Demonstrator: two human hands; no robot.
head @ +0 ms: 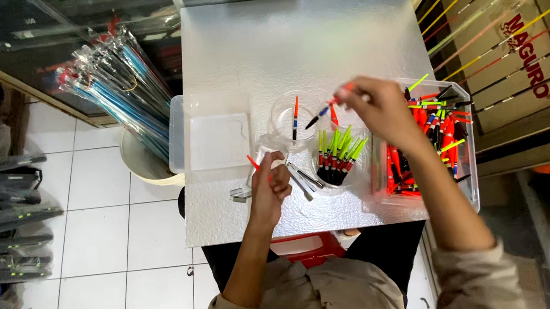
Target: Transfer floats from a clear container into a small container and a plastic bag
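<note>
1. Right hand (pixel 381 110) pinches a slim fishing float (pixel 325 108) by its red end; the float's long axis slants down-left over the clear round cup (pixel 284 132).
2. Left hand (pixel 270 186) is closed around a thin red-tipped float (pixel 253 163), low on the bench (pixel 289 41).
3. The cup lies between both hands, nearer the right.

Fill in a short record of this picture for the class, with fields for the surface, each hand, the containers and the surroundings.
Surface: small silvery table, seen from above
Left hand: closed around a thin red-tipped float
Right hand: raised, pinching a slim float over a round clear cup
Containers: clear bin of red and yellow floats; cup of green-tipped floats; empty clear tray
Surroundings: bucket of wrapped rods on white tiled floor
</note>
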